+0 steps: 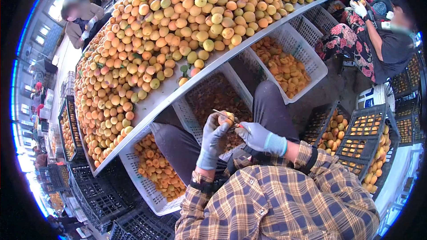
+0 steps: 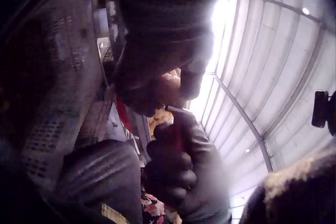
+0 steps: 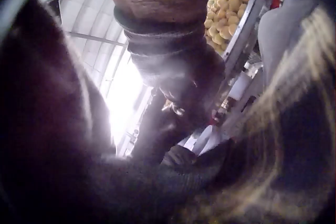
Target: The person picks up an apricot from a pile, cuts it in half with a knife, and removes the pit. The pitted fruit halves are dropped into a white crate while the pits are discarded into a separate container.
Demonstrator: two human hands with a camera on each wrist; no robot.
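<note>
pinching a single apricot (image 1: 228, 117) between thumb and fingers of the gloved left hand (image 1: 211, 140). gripping a small knife (image 1: 239, 125) by its red handle in the gloved right hand (image 1: 263, 138), fingers curled round it. bringing both hands close together above a middle crate (image 1: 183, 116), between the legs (image 1: 271, 106). hiding part of the fruit and most of the handle behind the fingers; cannot tell how far into the flesh the blade reaches, if at all.

in the left wrist view, barely shown: dark gloves, a pale strip of blade, a dull red stretch of handle. in the right wrist view, lost mostly to shadow, glare and blur; cannot separate glove from fruit there.

facing a table (image 1: 213, 69) heaped with whole apricots (image 1: 178, 22), cut off by the top of the head view. flanked by a left crate (image 1: 162, 210) and a right crate (image 1: 315, 62) of split apricots, both tucked partly under the table. in the middle crate, half covered by hands and legs, brown bits too small to identify. off to the right, dimmed near the dark lens rim, a seated person (image 1: 391, 49) in floral trousers.
</note>
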